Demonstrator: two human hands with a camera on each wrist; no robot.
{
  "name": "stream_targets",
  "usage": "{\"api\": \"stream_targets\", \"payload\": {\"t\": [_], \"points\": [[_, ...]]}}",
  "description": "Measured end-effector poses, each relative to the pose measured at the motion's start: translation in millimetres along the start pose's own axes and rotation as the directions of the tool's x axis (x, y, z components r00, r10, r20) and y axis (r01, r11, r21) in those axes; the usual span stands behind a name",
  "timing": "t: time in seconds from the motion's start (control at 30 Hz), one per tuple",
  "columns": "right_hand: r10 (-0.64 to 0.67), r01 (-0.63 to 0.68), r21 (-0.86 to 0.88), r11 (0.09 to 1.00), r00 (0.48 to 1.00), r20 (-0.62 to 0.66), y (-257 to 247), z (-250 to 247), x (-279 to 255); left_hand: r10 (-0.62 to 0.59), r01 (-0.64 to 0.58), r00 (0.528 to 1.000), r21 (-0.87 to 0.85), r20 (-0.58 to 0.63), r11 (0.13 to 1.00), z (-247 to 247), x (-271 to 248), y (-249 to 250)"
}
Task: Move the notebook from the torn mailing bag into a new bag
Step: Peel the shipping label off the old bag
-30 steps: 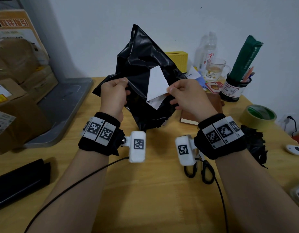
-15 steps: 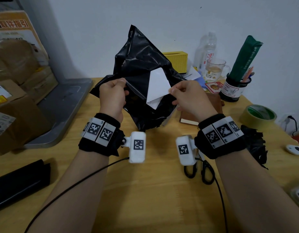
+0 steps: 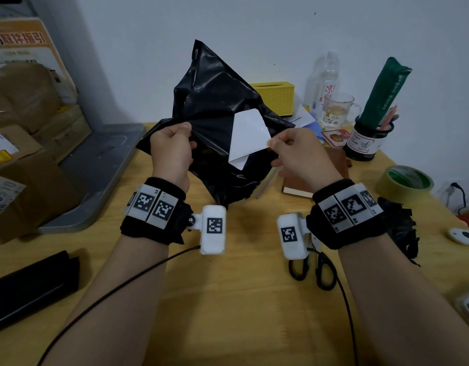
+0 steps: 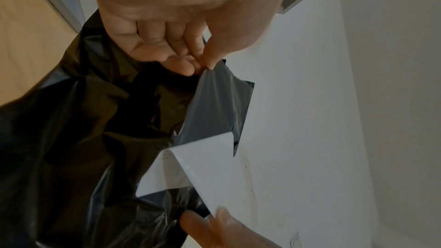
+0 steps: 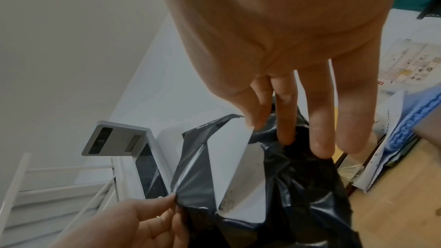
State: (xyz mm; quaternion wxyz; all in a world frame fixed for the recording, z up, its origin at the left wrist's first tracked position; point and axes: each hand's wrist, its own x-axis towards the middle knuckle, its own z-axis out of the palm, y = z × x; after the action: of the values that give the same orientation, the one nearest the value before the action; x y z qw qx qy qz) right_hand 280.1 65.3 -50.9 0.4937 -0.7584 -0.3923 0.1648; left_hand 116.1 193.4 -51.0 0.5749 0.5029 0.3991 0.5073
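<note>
Wooden bench point(image 3: 228, 299) carries everything. Black mailing bag point(image 3: 215, 101) held up above it, crumpled. Brown notebook point(image 3: 296, 184) lies flat on bench behind right wrist, outside the bag. Left hand point(image 3: 170, 151) grip closed, pinching bag's edge. Right hand point(image 3: 296, 154) grip pinches corner of white strip point(image 3: 248, 133) peeled off bag, other fingers loose. Scissors point(image 3: 312, 270) on bench under right wrist.
</note>
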Motion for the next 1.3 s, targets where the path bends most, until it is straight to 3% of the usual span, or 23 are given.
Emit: {"api": "stream_targets", "payload": {"t": [0.5,1.3], "points": [[0.001,0.001,0.083,0.997,1.000,-0.027,3,0,7,-0.007,0.000,0.998,-0.103,-0.064,0.995,-3,4,-3],[0.106,-0.091,0.235,0.968,0.993,-0.051,-2,-5,5,-0.002,-0.054,0.972,-0.234,-0.233,0.971,-13,11,-3]]}}
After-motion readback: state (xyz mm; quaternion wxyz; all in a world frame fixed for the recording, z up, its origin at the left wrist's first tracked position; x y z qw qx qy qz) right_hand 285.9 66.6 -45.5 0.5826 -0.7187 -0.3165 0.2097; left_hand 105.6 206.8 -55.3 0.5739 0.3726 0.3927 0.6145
